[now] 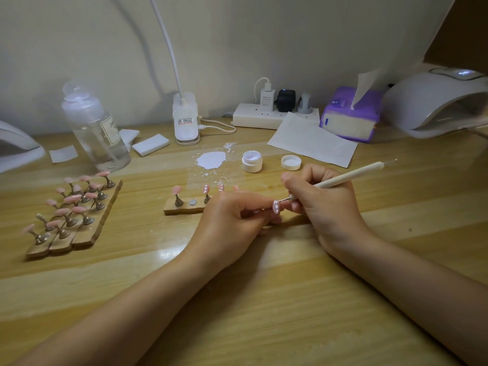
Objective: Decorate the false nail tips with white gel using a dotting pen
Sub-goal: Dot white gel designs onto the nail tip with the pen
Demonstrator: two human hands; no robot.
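The left hand (232,217) pinches a small stand with one pink nail tip (276,207) on top, just in front of the wooden holder (184,208). The tip already has white dots. The right hand (317,199) is curled around the dotting pen (346,177) like a pencil, and the pen's little metal end touches the tip or sits just beside it; I cannot tell which.

The dots look wet, so they could smear if a finger slides over them, or if the pen presses too hard or drags sideways. The tip could also wobble if the left fingers shake. More dotted tips (220,186) stand on the holder, just behind the left hand, so a careless knuckle might bump them.

Behind the holder is a puddle of white gel (211,160) and the open gel jar (252,161) with its lid (291,162) beside it. Reaching there means going over the holder. In front of the holder the counter (264,299) carries only the two arms, so there is room to pull back. Left of the holder stands a rack of plain pink tips (71,207), well apart.
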